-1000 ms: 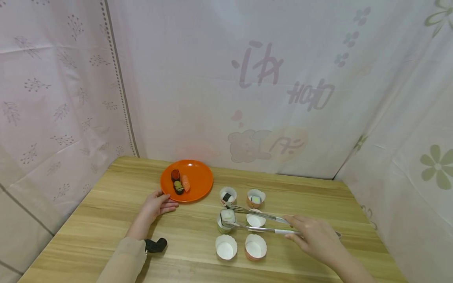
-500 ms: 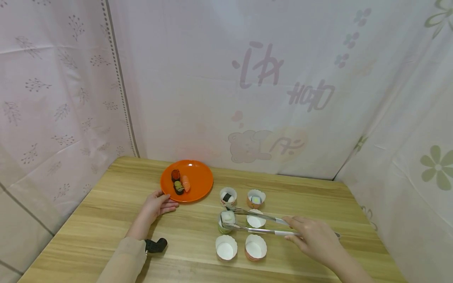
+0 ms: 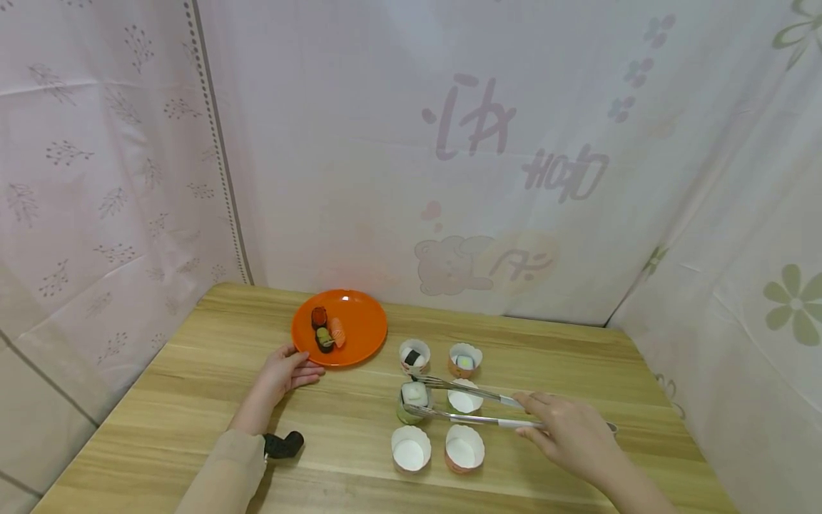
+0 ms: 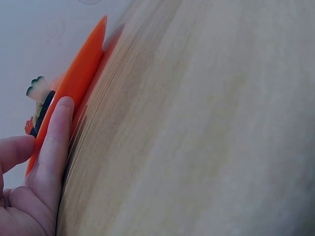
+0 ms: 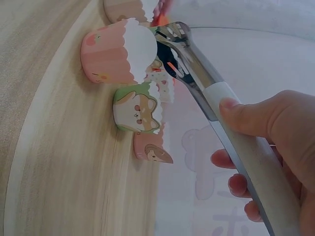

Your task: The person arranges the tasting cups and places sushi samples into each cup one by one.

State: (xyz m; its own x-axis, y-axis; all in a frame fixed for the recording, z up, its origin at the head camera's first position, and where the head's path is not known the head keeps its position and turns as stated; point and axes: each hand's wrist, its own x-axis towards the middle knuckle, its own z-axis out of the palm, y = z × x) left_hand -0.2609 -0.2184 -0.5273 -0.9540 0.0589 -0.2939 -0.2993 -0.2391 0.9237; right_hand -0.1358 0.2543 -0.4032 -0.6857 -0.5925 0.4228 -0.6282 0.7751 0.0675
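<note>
At the near-left rim of an orange plate (image 3: 362, 335), my left hand (image 3: 285, 375) pinches the edge, thumb on top and straight fingers along its underside. The plate bears three toy sushi pieces: a red-topped one (image 3: 319, 318), a green-topped one (image 3: 324, 340) and a salmon one (image 3: 337, 333). My right hand (image 3: 568, 432) grips metal tongs (image 3: 472, 420) with pale handles. Their tips lie on either side of a white sushi piece with dark wrapping (image 3: 414, 394), at the mouth of a green paper cup (image 3: 411, 415). Whether the tips touch it I cannot tell.
Around that cup stand several more paper cups. One at the back left (image 3: 406, 350) holds a black-banded rice piece (image 3: 414, 358); one at the back right (image 3: 461, 370) holds another sushi piece (image 3: 465, 363). Patterned curtains (image 3: 359, 143) enclose the wooden table (image 3: 347, 442).
The white sushi piece has settled slightly lower in its cup, and more of the cup's rim shows around it. The left hand and plate have stayed put.
</note>
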